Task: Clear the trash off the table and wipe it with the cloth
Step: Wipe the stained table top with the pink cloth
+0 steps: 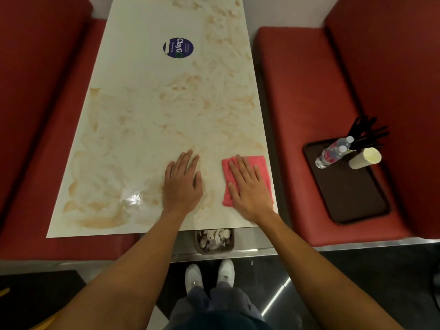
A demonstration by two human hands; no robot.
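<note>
Near table (142, 115) edge, right hand (250, 186) presses cloth (260, 161), fingers flat; left hand (182, 182), flat and empty, braces; firm overlapping strokes across stains (95, 217) seem best.

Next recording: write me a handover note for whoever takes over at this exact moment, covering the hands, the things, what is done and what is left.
Left hand: flat on the table, fingers straight, holding nothing.
Right hand: flat on the pink cloth, pressing it to the table near the right edge.
Things: the tray sits on the right bench with two bottles, a paper cup and black cutlery. A bin with crumpled trash sits below the near table end.
Done: no trash shows on the tabletop.
Left: brownish smears cover most of the table, so nearly all the wiping remains.
</note>
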